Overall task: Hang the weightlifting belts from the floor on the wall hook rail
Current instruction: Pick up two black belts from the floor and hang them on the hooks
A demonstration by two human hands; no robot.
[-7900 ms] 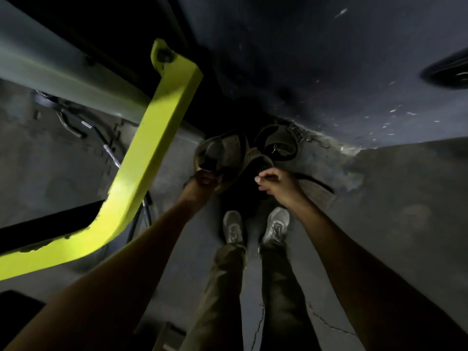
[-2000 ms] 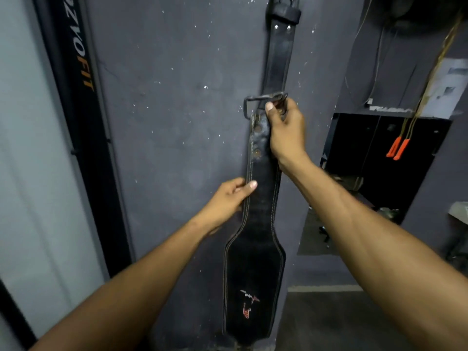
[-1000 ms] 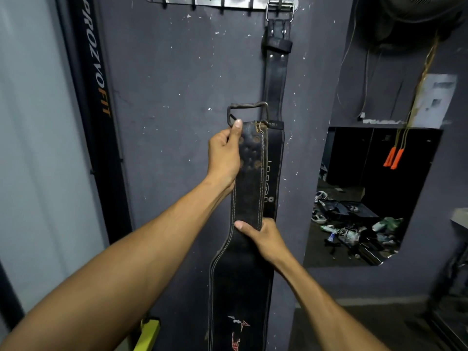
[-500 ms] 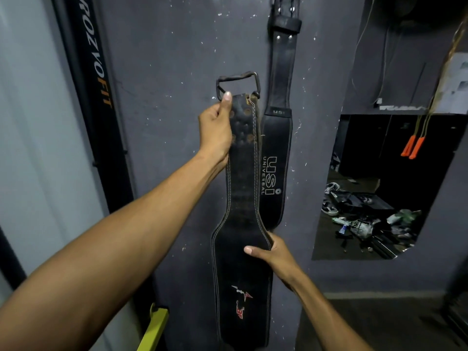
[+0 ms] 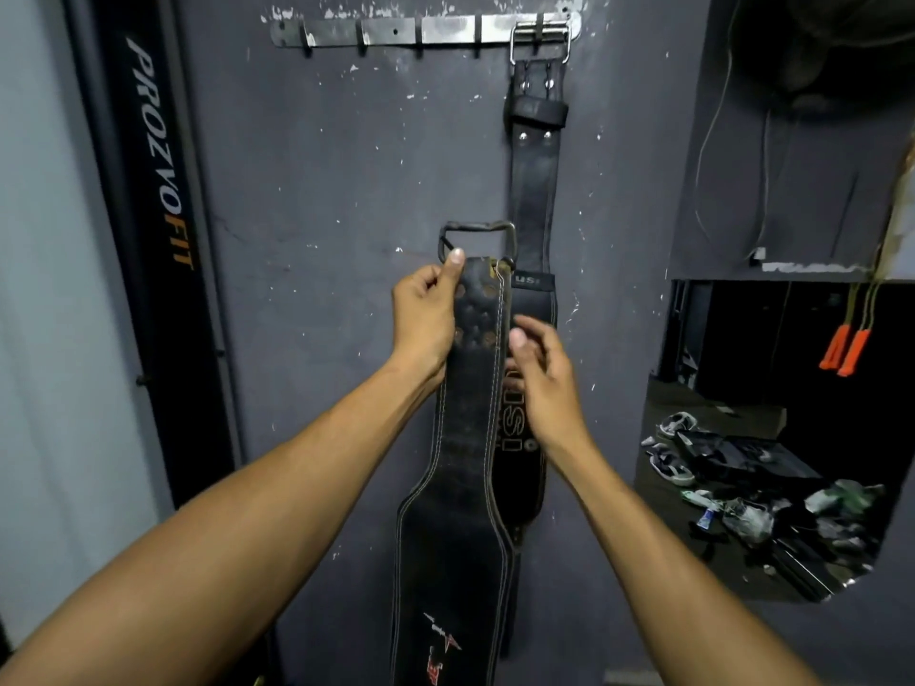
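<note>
A metal hook rail (image 5: 391,31) is fixed high on the dark wall. One black belt (image 5: 533,190) hangs by its silver buckle from the rail's right end. I hold a second black belt (image 5: 468,462) upright in front of the wall, its dark buckle (image 5: 478,237) on top. My left hand (image 5: 426,319) grips its upper strap just under the buckle. My right hand (image 5: 542,383) is at the strap's right edge with the thumb on it and the fingers loosely curled.
A black post lettered PROZVOFIT (image 5: 158,215) stands to the left. On the right a wall opening (image 5: 772,438) shows shoes and clutter on a floor. Orange-handled cords (image 5: 844,349) hang at the far right. Several rail hooks left of the hung belt are bare.
My right hand has moved up from the belt's wide lower part to the strap near my left hand. The view has tilted up, bringing the hook rail into sight.
</note>
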